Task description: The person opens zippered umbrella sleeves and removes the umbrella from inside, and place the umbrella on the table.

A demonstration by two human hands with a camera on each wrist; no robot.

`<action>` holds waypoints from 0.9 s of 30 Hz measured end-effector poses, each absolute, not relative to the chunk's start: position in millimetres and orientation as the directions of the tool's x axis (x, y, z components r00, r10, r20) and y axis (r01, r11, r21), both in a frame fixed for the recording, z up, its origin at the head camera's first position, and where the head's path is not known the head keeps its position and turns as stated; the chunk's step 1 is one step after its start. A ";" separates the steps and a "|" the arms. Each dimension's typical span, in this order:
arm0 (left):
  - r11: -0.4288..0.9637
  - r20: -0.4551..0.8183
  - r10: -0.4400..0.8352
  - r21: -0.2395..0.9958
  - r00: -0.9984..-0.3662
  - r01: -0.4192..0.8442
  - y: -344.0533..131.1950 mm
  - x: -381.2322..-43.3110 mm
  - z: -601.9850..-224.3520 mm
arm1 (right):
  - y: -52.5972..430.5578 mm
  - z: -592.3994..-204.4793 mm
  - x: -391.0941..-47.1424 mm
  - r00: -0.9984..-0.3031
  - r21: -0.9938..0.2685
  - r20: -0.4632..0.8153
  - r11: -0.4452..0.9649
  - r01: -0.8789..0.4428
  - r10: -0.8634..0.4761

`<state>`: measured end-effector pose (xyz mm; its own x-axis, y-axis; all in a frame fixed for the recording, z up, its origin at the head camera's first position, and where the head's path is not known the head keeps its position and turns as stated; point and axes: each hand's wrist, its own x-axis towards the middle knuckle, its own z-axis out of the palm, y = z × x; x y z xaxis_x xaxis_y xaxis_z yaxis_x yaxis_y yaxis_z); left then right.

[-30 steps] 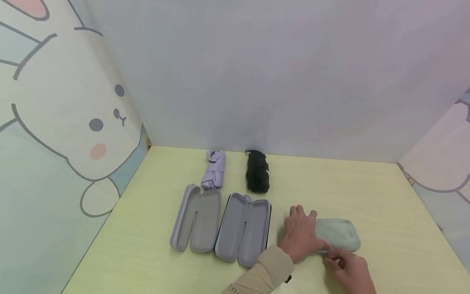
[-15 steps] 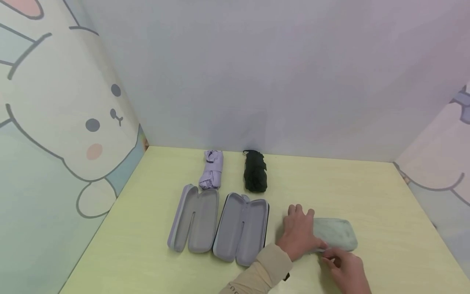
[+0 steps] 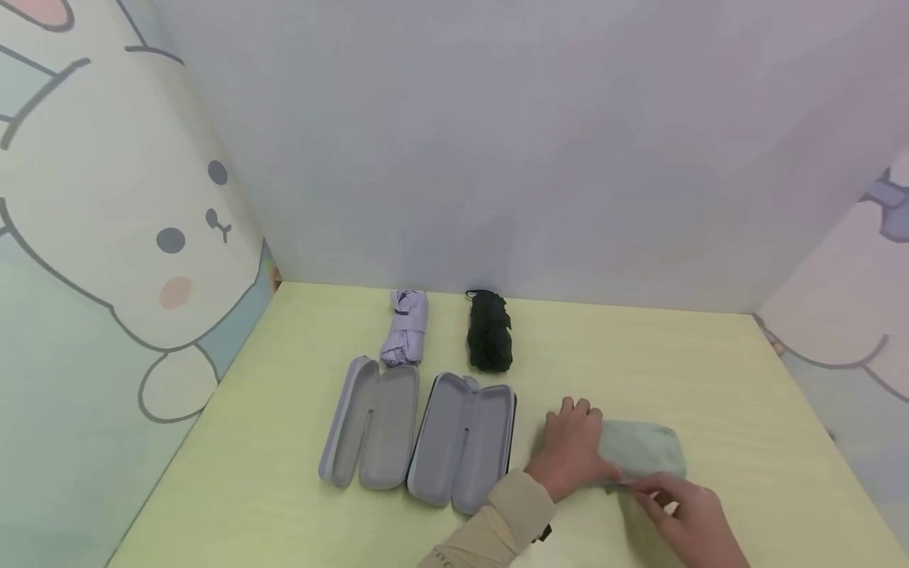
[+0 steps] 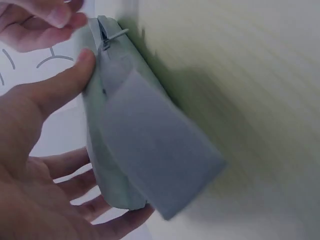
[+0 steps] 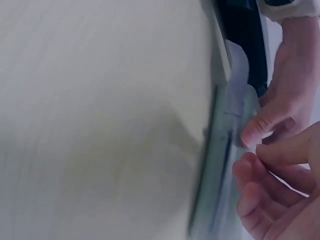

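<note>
A pale green zippered pouch (image 3: 642,450) lies toward the right of the table. My left hand (image 3: 575,446) grips its left end, thumb at the front edge and fingers reaching over to the far side. In the left wrist view, a zip pull (image 4: 118,37) sticks out beside a short open stretch of zip, and a grey rectangular flap (image 4: 160,145) hangs along the pouch. My right hand (image 3: 685,509) is curled, thumb and forefinger pinched together at the front edge, right of the pull. In the right wrist view those fingertips (image 5: 245,170) overlap the pouch's side.
Two hard cases with grey linings, one lilac-edged (image 3: 372,426) and one dark-edged (image 3: 461,442), lie unfolded left of my left hand. Behind them are a lilac folded umbrella (image 3: 406,327) and a black one (image 3: 490,331). A wall (image 3: 511,158) rises at the table's back edge.
The head view has shifted slightly to the right. My right hand has slid a little rightward along the pouch's front edge. My left hand keeps its grip on the pouch.
</note>
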<state>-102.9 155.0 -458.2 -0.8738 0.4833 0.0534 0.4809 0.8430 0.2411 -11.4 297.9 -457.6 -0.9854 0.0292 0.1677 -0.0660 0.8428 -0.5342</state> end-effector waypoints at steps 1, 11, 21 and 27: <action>0.841 0.051 0.491 0.232 -0.870 0.488 154.3 -104.0 -456.6 | 299.2 -453.9 -12.2 -0.985 -0.524 0.169 0.849 -0.067 0.026; 0.745 0.102 0.633 0.189 -0.767 0.640 150.7 -106.1 -446.1 | 313.1 -423.7 -17.4 -0.948 -0.493 0.314 0.846 -0.201 -0.042; 0.676 0.142 0.685 0.242 -0.715 0.696 137.7 -85.1 -428.1 | 327.5 -394.9 -30.7 -0.908 -0.411 0.382 0.847 -0.336 -0.175; 0.640 0.154 0.718 0.237 -0.679 0.731 126.8 -74.6 -420.6 | 329.1 -399.3 -41.4 -0.939 -0.413 0.250 0.851 -0.324 -0.236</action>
<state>-74.6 126.8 -420.6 -0.6786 0.7182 0.1541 0.7310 0.6399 0.2370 -41.4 329.1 -399.3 -0.9391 -0.2362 0.2496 -0.3239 0.8511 -0.4132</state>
